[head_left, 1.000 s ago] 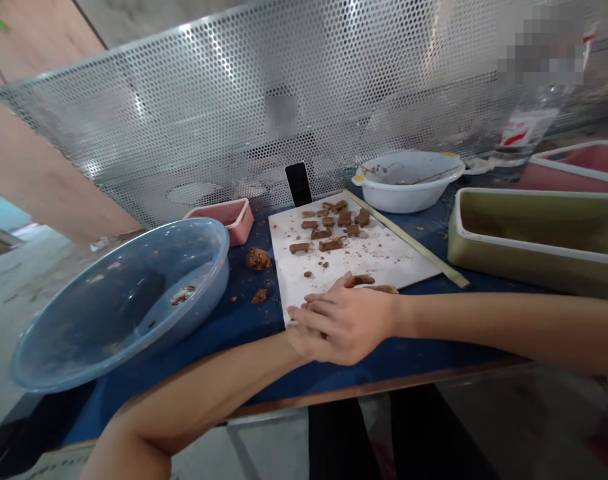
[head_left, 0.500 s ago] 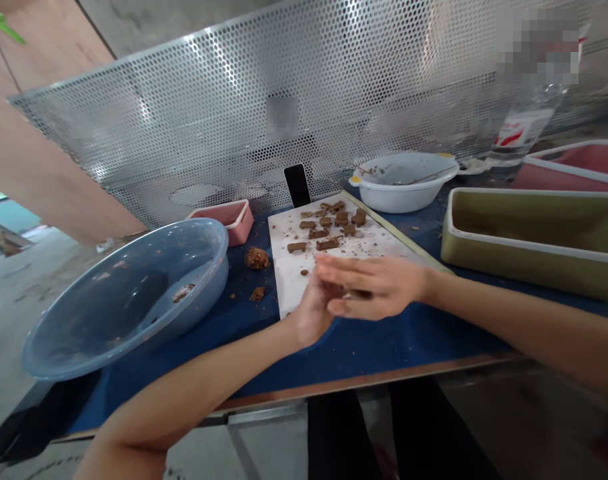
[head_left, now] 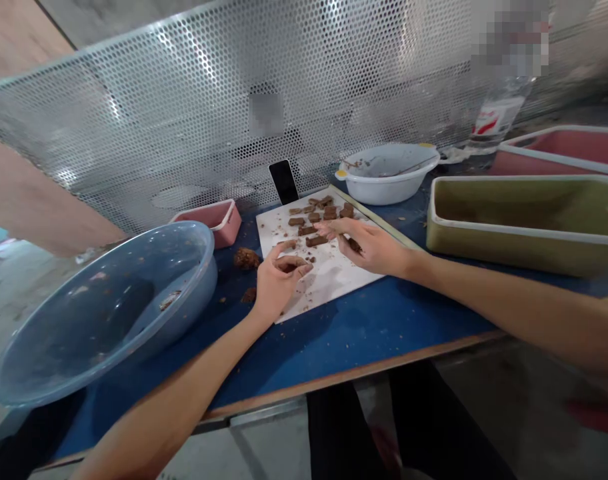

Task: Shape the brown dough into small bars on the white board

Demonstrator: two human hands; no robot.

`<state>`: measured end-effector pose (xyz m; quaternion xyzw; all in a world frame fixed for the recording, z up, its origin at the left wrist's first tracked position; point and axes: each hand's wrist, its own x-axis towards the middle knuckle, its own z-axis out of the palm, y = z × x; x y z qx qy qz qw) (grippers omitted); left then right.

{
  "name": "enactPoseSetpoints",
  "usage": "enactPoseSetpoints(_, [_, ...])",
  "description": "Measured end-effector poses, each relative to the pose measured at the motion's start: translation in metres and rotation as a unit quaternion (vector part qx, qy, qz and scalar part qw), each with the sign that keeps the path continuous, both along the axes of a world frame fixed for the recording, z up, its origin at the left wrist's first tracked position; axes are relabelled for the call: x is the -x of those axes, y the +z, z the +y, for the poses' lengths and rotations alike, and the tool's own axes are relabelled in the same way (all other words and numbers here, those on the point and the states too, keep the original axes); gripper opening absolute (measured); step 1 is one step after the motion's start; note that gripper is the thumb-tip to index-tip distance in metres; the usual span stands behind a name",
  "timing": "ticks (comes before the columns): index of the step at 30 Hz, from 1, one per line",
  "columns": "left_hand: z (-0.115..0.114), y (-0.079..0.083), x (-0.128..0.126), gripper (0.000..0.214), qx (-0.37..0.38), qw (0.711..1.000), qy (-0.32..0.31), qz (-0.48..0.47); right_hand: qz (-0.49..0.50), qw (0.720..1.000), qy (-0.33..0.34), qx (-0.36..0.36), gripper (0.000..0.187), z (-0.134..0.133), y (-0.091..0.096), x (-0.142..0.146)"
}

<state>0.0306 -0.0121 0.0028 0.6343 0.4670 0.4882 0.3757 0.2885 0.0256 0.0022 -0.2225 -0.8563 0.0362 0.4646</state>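
Note:
My left hand (head_left: 280,277) hovers over the near left part of a white board (head_left: 329,287), its fingers curved and apart with nothing visible between them. To its right, my right hand (head_left: 377,248) is above the board, fingers stretched toward the pieces there. A dark brown lump (head_left: 355,245), looking like clay, shows between its thumb and fingers, mostly covered by them. Several small brown block-shaped pieces (head_left: 307,231) lie in rows on the board's far half, among crumbs. Left of the board, a larger rough brown lump (head_left: 247,259) and a smaller chunk (head_left: 249,295) rest on the blue tabletop (head_left: 334,333).
A big blue basin (head_left: 104,307) stands at left, a small pink box (head_left: 227,223) behind it. A phone (head_left: 284,182) leans against the perforated metal panel (head_left: 199,113). At right are a white basin (head_left: 384,190), a green trough (head_left: 524,247), a pink trough (head_left: 559,150) and a bottle (head_left: 497,120).
My hands, pressed together before, have come apart. The left moved left over the board; the right reached forward toward the brown pieces. The view shifted slightly.

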Motion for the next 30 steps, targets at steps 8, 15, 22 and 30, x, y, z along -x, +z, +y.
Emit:
enactPoseSetpoints(8, [0.007, -0.003, 0.006, 0.072, 0.048, 0.998, 0.016, -0.021, -0.021, 0.996, -0.031, 0.085, 0.041, 0.001, 0.004, -0.004])
enactPoseSetpoints(15, [0.002, -0.007, -0.002, 0.082, 0.155, 0.972, -0.005, -0.176, -0.049, 0.992, -0.011, 0.119, 0.035, 0.001, 0.001, 0.004])
enactPoseSetpoints(22, [-0.004, -0.005, -0.007, 0.081, 0.183, 0.952, -0.042, -0.243, -0.040, 0.977, -0.004, 0.210, 0.018, -0.012, -0.006, 0.024])
enactPoseSetpoints(30, [-0.007, 0.000, -0.011, 0.079, 0.164, 0.959, -0.041, -0.229, -0.044, 0.982, -0.019, 0.183, 0.023, -0.019, -0.001, 0.025])
